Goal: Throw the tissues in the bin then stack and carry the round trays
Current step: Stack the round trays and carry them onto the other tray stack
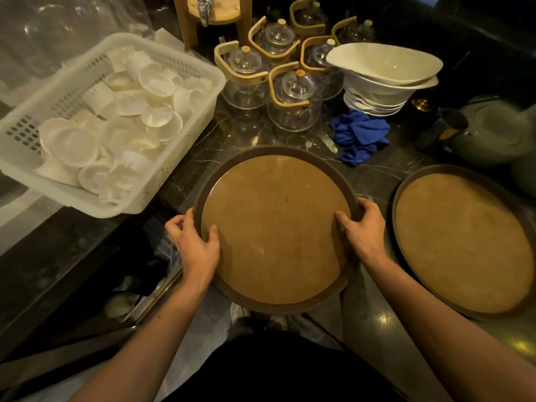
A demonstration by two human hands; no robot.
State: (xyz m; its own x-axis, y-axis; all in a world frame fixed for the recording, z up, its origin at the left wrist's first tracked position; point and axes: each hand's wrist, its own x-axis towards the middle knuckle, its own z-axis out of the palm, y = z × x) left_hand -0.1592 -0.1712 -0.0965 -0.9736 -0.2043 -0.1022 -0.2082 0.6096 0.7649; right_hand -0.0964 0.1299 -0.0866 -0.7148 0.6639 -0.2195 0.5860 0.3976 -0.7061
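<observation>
Round tray [275,227], cork-lined with a dark raised rim, is held by both hands over the near edge of the dark marble counter [232,132], its near part overhanging the floor. A second round tray [464,242] lies flat on the counter, just to the right of the held one. Stacking would best be done by keeping the held tray level, carrying it sideways and lowering it squarely so the rims nest. The left hand [194,242] is closed on the left rim, thumb on the cork, fingers curled beneath; the right hand [362,227] is clamped likewise on the right rim. Both forearms are extended forward, wrists straight. No tissues can be seen on either tray.
</observation>
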